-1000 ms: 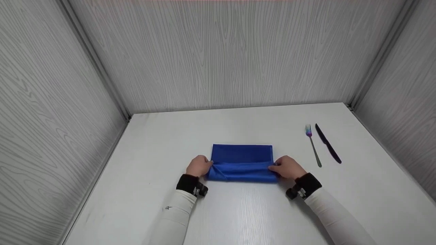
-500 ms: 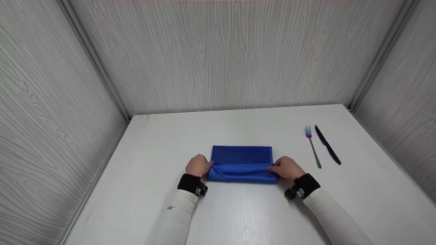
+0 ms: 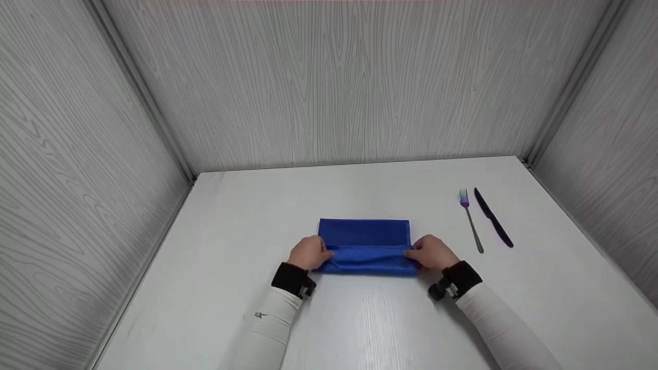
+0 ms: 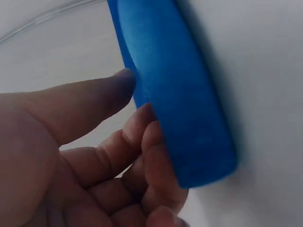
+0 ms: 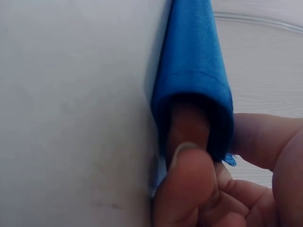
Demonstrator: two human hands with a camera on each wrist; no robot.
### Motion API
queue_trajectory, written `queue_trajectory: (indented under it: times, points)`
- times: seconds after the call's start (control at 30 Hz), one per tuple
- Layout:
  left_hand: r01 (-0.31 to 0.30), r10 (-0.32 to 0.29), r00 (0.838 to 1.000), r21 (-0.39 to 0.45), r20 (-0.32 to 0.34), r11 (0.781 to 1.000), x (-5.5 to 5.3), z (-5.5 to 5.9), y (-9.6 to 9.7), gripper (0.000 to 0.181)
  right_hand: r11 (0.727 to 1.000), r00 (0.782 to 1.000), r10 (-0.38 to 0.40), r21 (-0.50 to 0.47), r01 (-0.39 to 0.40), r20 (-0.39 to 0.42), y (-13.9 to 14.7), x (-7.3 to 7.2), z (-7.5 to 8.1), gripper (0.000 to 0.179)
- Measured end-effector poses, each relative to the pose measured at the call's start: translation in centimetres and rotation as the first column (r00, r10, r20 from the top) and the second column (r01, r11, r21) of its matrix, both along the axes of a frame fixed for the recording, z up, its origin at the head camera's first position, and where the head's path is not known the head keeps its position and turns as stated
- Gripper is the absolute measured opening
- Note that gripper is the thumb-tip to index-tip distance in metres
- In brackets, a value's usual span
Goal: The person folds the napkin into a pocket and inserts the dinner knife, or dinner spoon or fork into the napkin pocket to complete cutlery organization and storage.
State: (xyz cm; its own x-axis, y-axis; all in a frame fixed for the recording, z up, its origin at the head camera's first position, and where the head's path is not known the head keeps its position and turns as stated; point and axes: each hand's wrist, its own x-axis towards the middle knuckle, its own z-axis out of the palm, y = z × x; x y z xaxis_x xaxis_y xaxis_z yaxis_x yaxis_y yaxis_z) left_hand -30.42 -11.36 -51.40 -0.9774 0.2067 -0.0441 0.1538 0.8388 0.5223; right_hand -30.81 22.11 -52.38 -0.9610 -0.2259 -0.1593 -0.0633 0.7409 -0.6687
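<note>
A blue cloth napkin (image 3: 365, 234) lies on the white table, its near part turned back over the flat far part. My left hand (image 3: 309, 252) pinches the turned-back edge at the left end; in the left wrist view the thumb lies over the cloth roll (image 4: 184, 104) and the fingers curl at its end. At the right end, my right hand (image 3: 433, 252) pinches the same fold. The right wrist view shows a finger (image 5: 187, 127) inside the hollow end of the rolled fold, with the thumb on its outer side.
To the right of the napkin lie a rainbow-toned fork (image 3: 471, 221) and a dark knife (image 3: 493, 218), side by side. Grey wood-grain panels (image 3: 349, 87) stand behind the white table (image 3: 247, 205) and along both sides.
My left hand has shifted a little to the right, its thumb now further in over the fold. The right hand keeps its hold, and the napkin stays nearly in place.
</note>
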Motion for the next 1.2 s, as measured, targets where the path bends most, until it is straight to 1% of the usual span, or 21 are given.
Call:
queue_trajectory:
  times: [0.13,0.2,0.27,0.33,0.4,0.43,0.47,0.5,0.53,0.6,0.67,0.73,0.8,0.83,0.9,0.97,1.07,1.13,1.2]
  points:
    - [0.028,-0.03,0.999,0.054,0.039,0.998,-0.2,-0.5,-0.4,0.056,0.999,1.0,-0.012,0.039,0.013,-0.027,0.1,-0.2,0.1,0.044]
    - [0.04,-0.045,0.997,0.079,0.066,0.996,-0.3,-0.6,-0.4,0.062,0.998,0.997,-0.034,0.059,0.037,-0.065,0.1,-0.1,0.5,0.042]
    - [0.05,-0.057,0.995,0.079,0.083,0.996,-0.2,-0.6,-0.2,0.065,0.996,0.992,-0.072,0.04,0.076,-0.101,-0.2,0.2,1.1,0.038]
    - [0.049,-0.052,0.995,0.045,0.082,0.998,-0.1,-0.5,0.1,0.061,0.997,0.986,-0.074,-0.03,0.071,-0.15,-1.0,0.8,1.8,0.033]
    - [0.044,-0.043,0.998,-0.012,0.055,0.999,0.1,-0.4,0.4,0.054,0.99,0.982,-0.051,-0.137,0.026,-0.18,-2.6,1.5,2.4,0.027]
    - [0.037,-0.035,0.999,-0.039,0.041,0.999,0.1,-0.3,0.5,0.05,0.98,0.982,-0.029,-0.197,-0.008,-0.185,-3.6,1.8,2.5,0.025]
    - [0.026,-0.024,0.999,-0.064,0.028,0.998,0.2,-0.3,0.6,0.048,0.967,0.981,0.009,-0.25,-0.058,-0.194,-4.6,2.1,2.5,0.024]
    - [0.014,-0.012,1.0,-0.085,0.016,0.996,0.3,-0.3,0.7,0.047,0.948,0.982,0.042,-0.302,-0.097,-0.184,-5.8,2.4,2.4,0.023]
    - [0.006,-0.006,1.0,-0.1,0.003,0.995,0.3,-0.3,0.8,0.048,0.927,0.983,0.071,-0.352,-0.127,-0.168,-7.0,2.7,2.3,0.024]
    - [-0.002,0.002,1.0,-0.119,-0.001,0.993,0.3,-0.3,0.9,0.049,0.885,0.986,0.112,-0.439,-0.156,-0.125,-9.2,2.9,1.7,0.027]
    - [-0.006,0.006,1.0,-0.127,0.0,0.992,0.3,-0.3,1.0,0.048,0.837,0.989,0.14,-0.527,-0.147,-0.053,-11.1,3.0,1.1,0.031]
    - [-0.006,0.005,1.0,-0.133,-0.004,0.991,0.2,-0.4,1.0,0.045,0.785,0.987,0.15,-0.613,-0.087,0.051,-12.3,2.8,0.3,0.034]
    - [-0.006,0.006,1.0,-0.132,0.003,0.991,0.1,-0.5,1.1,0.043,0.747,0.976,0.151,-0.664,-0.008,0.157,-12.8,2.5,-0.5,0.037]
    - [-0.007,0.008,1.0,-0.132,0.007,0.991,0.0,-0.5,1.1,0.043,0.731,0.967,0.148,-0.681,0.035,0.208,-12.8,2.4,-0.8,0.038]
    - [-0.01,0.012,1.0,-0.129,0.019,0.992,-0.1,-0.6,1.1,0.045,0.709,0.948,0.134,-0.696,0.111,0.288,-12.4,2.0,-1.3,0.041]
    - [-0.012,0.016,0.999,-0.125,0.033,0.992,-0.2,-0.6,1.1,0.051,0.694,0.936,0.117,-0.702,0.163,0.333,-11.5,1.8,-1.7,0.046]
    - [-0.01,0.016,0.999,-0.126,0.051,0.992,-0.2,-0.7,1.1,0.057,0.667,0.925,0.099,-0.714,0.212,0.367,-9.6,1.7,-1.9,0.051]
    - [-0.005,0.012,0.998,-0.121,0.058,0.993,-0.2,-0.8,1.0,0.057,0.654,0.921,0.095,-0.722,0.228,0.377,-8.2,1.7,-2.0,0.053]
    - [-0.001,0.008,0.998,-0.115,0.062,0.993,-0.2,-0.8,0.9,0.054,0.646,0.92,0.095,-0.727,0.234,0.38,-6.7,1.8,-1.9,0.053]
